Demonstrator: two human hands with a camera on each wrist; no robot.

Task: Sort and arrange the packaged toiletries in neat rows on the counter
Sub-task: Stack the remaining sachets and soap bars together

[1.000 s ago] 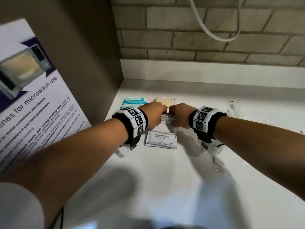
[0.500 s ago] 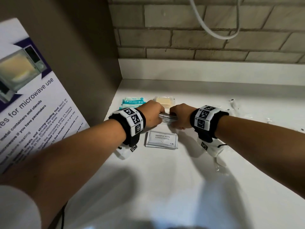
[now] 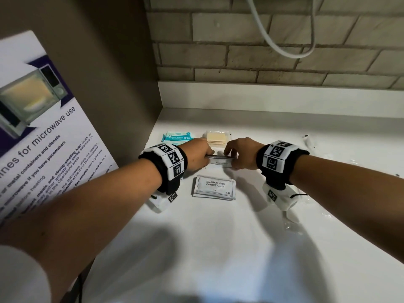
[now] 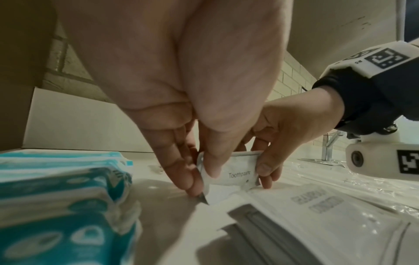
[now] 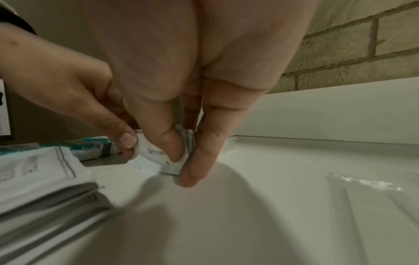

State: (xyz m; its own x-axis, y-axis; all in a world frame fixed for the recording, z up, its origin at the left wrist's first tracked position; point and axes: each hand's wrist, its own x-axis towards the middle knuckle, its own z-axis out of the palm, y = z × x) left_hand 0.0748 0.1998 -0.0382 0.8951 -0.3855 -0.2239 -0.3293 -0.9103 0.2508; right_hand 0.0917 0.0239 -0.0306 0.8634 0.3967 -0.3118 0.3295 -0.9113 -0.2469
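Note:
A small stack of white toothpaste sachets [image 3: 222,161] stands on edge on the white counter [image 3: 218,237]. My left hand [image 3: 196,153] pinches its left end and my right hand [image 3: 239,153] pinches its right end. The left wrist view shows the toothpaste sachets [image 4: 235,174] between thumb and fingers of both hands. In the right wrist view the sachets [image 5: 158,152] sit under my right thumb. In front lies a stack of shampoo with conditioner sachets [image 3: 215,187]. Behind the hands lie a teal wet-wipe pack [image 3: 178,136] and a clear pack of cream pads [image 3: 216,138].
A brown side panel with a microwave-use poster [image 3: 43,138] closes the left. A brick wall [image 3: 273,51] and white backsplash stand behind, with a white cable [image 3: 284,51] hanging. Clear plastic wrappers [image 3: 310,143] lie on the counter to the right.
Both hands have drawn back slightly toward me with the toothpaste sachets, which now stand more upright, uncovering the cream pads behind them.

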